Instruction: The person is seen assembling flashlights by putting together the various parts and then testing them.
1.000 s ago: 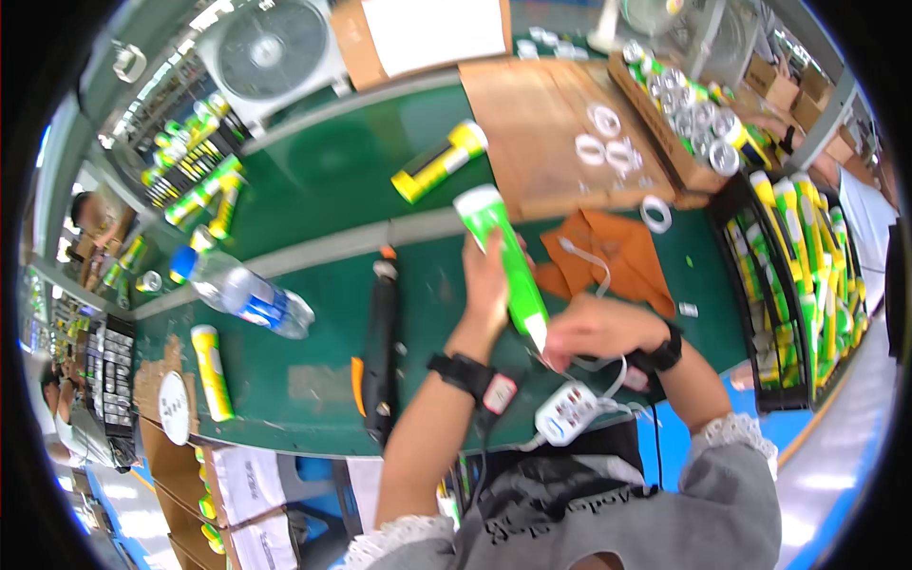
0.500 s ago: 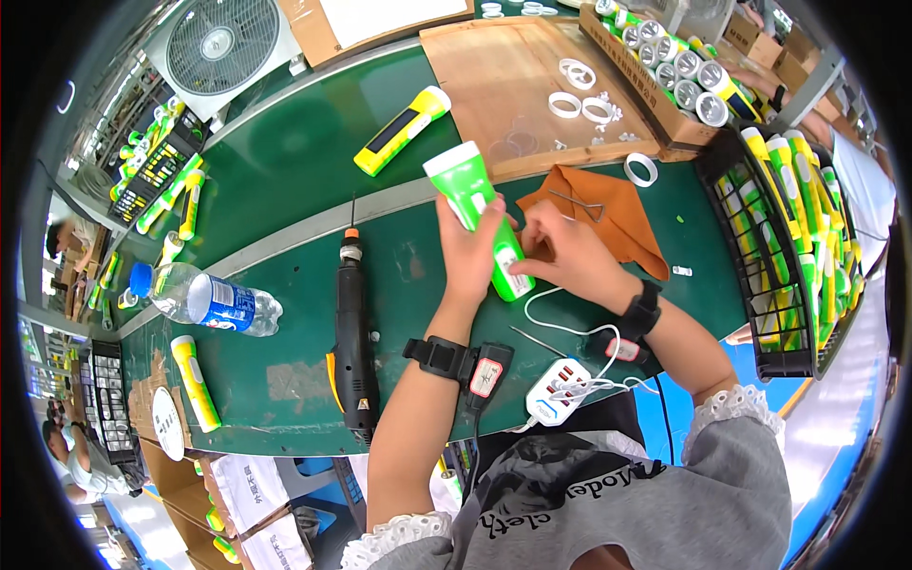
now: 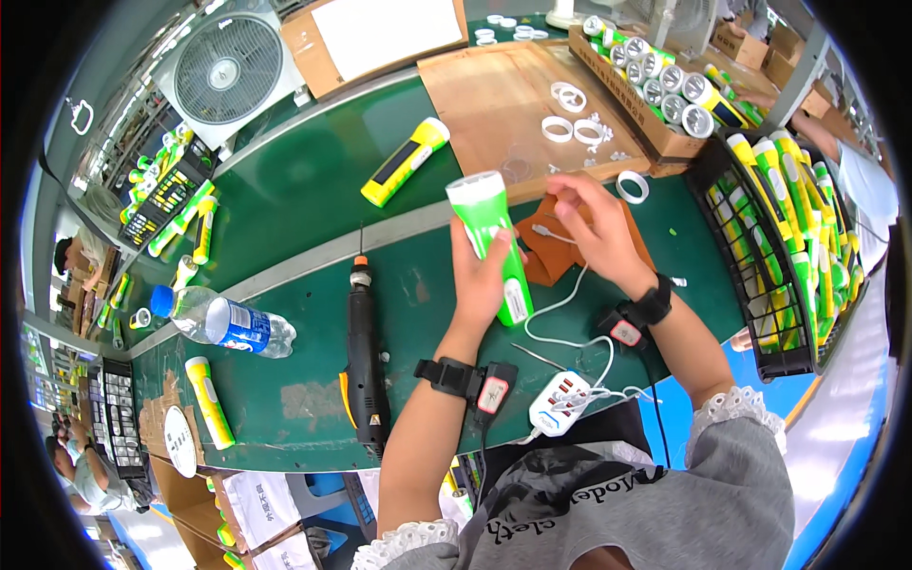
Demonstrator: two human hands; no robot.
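Observation:
In my left hand [image 3: 480, 275] is a green flashlight [image 3: 489, 214] with a white head, its head end pointing away from me; my fingers are closed round its body. To the right of it my right hand [image 3: 598, 228] is raised over an orange cloth [image 3: 551, 256], its fingers bent but apart, and I see nothing in them. Just left of those fingers hangs the plug of a white charging cable [image 3: 554, 234]. The cable runs down to a white multi-port charger [image 3: 559, 403] at the table's near edge.
A black electric screwdriver [image 3: 362, 351] lies left of my hands, beside a plastic bottle [image 3: 228, 323]. Yellow flashlights [image 3: 406, 162] lie about. White rings [image 3: 558, 129] rest on a wooden board [image 3: 475, 90]. A black crate [image 3: 760, 256] of flashlights stands at right.
My right hand has left the flashlight's lower end and moved up and right over the orange cloth, with its fingers spreading. The cable's plug now hangs in sight. My left hand keeps its hold.

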